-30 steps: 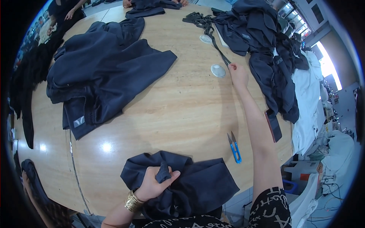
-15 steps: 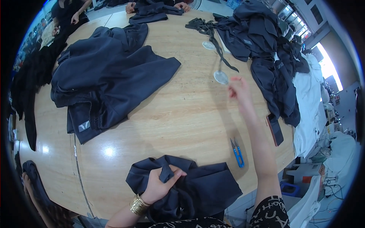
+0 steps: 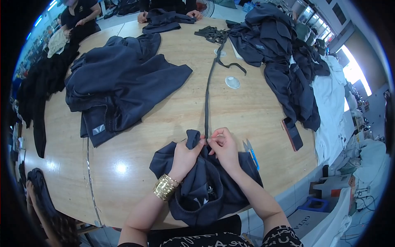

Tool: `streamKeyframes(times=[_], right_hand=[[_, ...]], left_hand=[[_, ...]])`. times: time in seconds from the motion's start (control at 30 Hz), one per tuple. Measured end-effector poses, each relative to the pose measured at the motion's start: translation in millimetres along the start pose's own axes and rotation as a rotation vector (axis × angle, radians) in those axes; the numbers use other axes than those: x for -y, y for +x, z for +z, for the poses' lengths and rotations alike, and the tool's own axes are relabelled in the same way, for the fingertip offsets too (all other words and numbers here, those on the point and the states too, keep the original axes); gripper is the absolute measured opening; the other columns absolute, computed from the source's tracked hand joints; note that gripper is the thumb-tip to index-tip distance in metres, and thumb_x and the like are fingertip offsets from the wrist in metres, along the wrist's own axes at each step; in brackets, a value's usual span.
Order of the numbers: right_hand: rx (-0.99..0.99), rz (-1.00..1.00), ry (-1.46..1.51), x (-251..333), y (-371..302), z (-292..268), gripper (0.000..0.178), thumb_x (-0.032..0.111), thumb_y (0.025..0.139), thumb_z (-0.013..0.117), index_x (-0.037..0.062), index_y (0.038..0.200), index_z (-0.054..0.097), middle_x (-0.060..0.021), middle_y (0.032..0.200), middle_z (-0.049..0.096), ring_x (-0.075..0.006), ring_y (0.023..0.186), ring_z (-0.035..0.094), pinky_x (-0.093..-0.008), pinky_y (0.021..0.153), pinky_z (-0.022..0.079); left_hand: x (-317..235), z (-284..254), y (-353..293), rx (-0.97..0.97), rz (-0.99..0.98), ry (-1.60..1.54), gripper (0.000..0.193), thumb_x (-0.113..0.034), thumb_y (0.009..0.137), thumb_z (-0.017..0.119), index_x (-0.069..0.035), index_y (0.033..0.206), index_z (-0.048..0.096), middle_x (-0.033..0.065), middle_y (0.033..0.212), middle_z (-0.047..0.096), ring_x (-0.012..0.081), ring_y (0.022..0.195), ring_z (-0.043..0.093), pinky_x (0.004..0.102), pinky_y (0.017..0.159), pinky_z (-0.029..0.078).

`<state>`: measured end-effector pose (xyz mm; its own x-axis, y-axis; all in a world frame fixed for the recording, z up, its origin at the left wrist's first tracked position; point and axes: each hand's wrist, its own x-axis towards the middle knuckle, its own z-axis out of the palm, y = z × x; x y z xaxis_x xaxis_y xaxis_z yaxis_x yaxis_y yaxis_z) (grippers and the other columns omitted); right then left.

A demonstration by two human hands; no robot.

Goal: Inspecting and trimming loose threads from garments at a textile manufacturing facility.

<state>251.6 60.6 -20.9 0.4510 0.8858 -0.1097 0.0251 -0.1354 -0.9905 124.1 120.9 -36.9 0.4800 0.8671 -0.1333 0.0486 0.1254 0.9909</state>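
A dark navy garment with an open elastic waistband (image 3: 183, 210) lies bunched at the table's near edge. My left hand (image 3: 186, 157), with gold bangles at its wrist, grips a folded part of the garment's cloth. Close beside it, my right hand (image 3: 224, 148) pinches the end of a flat dark drawstring (image 3: 207, 99) at the cloth. That drawstring runs nearly straight away from me to a tangled bundle of cords (image 3: 212, 34) at the far side. Blue thread snips (image 3: 252, 154) lie right of my right hand, partly covered by the garment.
Another navy garment (image 3: 123, 80) is spread at the left. Piled dark garments (image 3: 271, 33) stand at the right, with a phone (image 3: 293, 135) near them. A round clear disc (image 3: 232, 82) lies mid-table. Other people's hands (image 3: 193, 15) handle cloth across the table.
My right hand has come back from the far right to my left hand, drawing one drawstring out of the bundle. The garment has shifted and its waistband opening now shows.
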Motion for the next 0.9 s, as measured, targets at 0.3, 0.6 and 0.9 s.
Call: streamKeyframes(times=[0.3, 0.6, 0.9], right_hand=[[-0.12, -0.266, -0.595, 25, -19, -38, 0.019, 0.011, 0.084, 0.059, 0.005, 0.101, 0.054, -0.0104, 0.088, 0.064, -0.0222, 0.074, 0.065, -0.0304, 0.062, 0.051], [-0.002, 0.058, -0.988, -6, -33, -145, 0.025, 0.013, 0.076, 0.071, -0.0008, 0.09, 0.056, -0.0099, 0.077, 0.058, -0.0217, 0.069, 0.059, -0.0323, 0.063, 0.047], [0.127, 0.326, -0.425, 65, 58, -122, 0.04, 0.041, 0.095, 0.044, 0.0042, 0.09, 0.06, 0.0039, 0.059, 0.044, -0.0064, 0.05, 0.042, -0.0212, 0.047, 0.037]], left_hand=[[-11, -7, 2, 0.048, -0.17, -0.084, 0.021, -0.016, 0.083, 0.065, 0.004, 0.09, 0.067, 0.0086, 0.081, 0.068, 0.0094, 0.071, 0.059, 0.0238, 0.067, 0.046], [-17, -17, -10, 0.037, -0.199, -0.147, 0.02, -0.015, 0.083, 0.066, 0.004, 0.088, 0.068, 0.0072, 0.083, 0.069, 0.0104, 0.076, 0.061, 0.0231, 0.071, 0.046], [9, -13, -9, -0.03, -0.048, -0.031, 0.025, -0.02, 0.079, 0.068, 0.005, 0.085, 0.066, 0.0123, 0.07, 0.066, 0.0154, 0.065, 0.062, 0.0284, 0.062, 0.046]])
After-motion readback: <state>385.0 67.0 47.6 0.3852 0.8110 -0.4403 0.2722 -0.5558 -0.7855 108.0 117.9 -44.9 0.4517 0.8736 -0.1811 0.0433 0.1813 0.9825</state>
